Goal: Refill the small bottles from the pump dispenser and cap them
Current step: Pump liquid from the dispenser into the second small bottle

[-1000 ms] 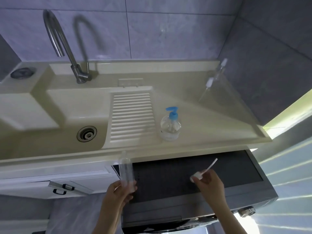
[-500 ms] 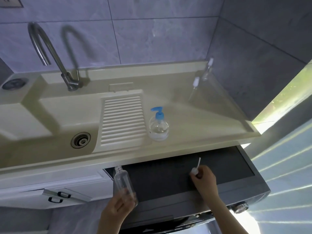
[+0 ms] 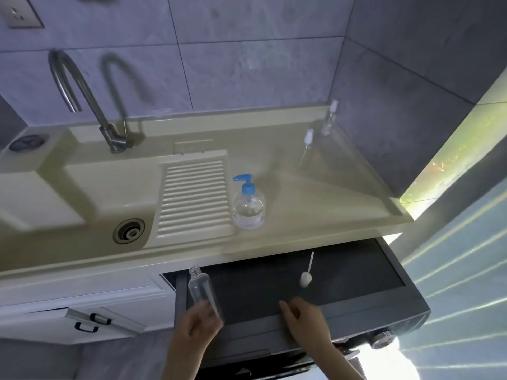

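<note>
A person's left hand (image 3: 196, 323) is gripping an uncapped small bottle (image 3: 202, 290) at seven o'clock, fingers wrapped round it; the right hand (image 3: 306, 318) is hovering with fingers loose and empty — its spray cap (image 3: 306, 278) lying just beyond. Filling at the pump dispenser (image 3: 248, 205) — centre of the counter (image 3: 315, 215) — looks next.

- Grey marbled wall tiles (image 3: 247, 78) run behind the sink, meeting a darker grey side wall (image 3: 411, 91) at the right corner.
- A wall socket (image 3: 19, 12) sits at the top left.
- A curved metal tap (image 3: 82, 97) casts a shadow on the tiles.
- The cream worktop (image 3: 315, 209) has a sunken basin with a round drain (image 3: 129, 230) and a ribbed washboard (image 3: 194, 196).
- White cabinet doors (image 3: 82, 305) with dark handles stand below at left.
- A dark appliance top (image 3: 343, 275) sits below the worktop.
- Bright light (image 3: 452, 165) comes in at the right.
</note>
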Motion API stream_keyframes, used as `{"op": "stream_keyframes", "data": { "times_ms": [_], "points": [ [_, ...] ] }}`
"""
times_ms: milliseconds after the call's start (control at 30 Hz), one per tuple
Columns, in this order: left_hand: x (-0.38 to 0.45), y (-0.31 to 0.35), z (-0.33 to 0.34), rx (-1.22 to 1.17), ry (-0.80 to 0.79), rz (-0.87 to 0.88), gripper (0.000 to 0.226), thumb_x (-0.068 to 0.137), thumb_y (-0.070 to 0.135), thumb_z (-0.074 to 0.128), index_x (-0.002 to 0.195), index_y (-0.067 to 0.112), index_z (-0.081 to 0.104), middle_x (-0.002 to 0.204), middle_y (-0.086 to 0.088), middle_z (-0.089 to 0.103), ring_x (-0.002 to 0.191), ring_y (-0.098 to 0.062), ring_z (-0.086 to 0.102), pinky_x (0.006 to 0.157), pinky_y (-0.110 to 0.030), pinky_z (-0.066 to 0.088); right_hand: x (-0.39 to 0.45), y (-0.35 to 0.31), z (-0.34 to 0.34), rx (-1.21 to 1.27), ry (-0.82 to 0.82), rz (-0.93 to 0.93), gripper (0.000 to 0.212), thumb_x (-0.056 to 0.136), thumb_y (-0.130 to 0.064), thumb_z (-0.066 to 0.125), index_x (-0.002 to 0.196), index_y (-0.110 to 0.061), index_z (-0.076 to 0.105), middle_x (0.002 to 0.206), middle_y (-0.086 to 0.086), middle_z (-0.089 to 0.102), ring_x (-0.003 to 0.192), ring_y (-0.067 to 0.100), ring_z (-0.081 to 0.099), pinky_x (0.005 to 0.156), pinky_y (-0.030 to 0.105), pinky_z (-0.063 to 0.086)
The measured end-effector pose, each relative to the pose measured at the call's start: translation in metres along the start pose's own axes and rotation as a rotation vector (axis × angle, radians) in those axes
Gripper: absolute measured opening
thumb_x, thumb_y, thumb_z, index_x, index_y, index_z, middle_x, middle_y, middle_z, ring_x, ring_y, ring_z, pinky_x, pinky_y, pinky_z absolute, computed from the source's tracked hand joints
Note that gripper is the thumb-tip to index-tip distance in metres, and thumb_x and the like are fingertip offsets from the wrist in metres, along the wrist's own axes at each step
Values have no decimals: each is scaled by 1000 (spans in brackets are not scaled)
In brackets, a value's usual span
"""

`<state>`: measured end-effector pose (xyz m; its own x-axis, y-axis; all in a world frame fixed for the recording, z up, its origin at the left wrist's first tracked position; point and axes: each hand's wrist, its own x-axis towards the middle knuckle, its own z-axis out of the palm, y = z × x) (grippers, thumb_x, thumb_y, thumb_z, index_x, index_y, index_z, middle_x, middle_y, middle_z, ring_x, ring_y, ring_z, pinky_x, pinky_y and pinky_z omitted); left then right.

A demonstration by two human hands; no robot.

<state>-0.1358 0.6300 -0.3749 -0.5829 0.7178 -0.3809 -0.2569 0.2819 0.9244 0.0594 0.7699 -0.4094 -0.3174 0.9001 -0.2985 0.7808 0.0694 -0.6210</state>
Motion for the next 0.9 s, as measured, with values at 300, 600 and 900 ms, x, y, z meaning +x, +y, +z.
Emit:
{"op": "stream_keyframes", "data": {
  "times_ms": [300,600,900],
  "points": [
    [18,33,4,198,214,163,36,67,-10,78,89,15,65,75,2,72,70,-7,68,58,-6,47,24,-111,-29,204,70,-493,25,93,-30,57,70,-25,49,54,-10,45,53,5,43,56,22,35],
    [60,82,26,260,231,281,38,69,9,80,103,18,64,96,8,68,91,-7,63,75,-9,46,110,-199,-88,392,368,-542,7,89,-12,60,94,-8,63,96,2,57,88,21,58,82,34,48],
    [110,98,41,245,257,348,40,69,0,78,101,18,63,92,10,67,84,8,59,70,-4,44,147,-227,-46,696,170,-63,41,98,-42,34,103,-16,65,117,3,58,107,23,55,102,34,37]
  ]
}}
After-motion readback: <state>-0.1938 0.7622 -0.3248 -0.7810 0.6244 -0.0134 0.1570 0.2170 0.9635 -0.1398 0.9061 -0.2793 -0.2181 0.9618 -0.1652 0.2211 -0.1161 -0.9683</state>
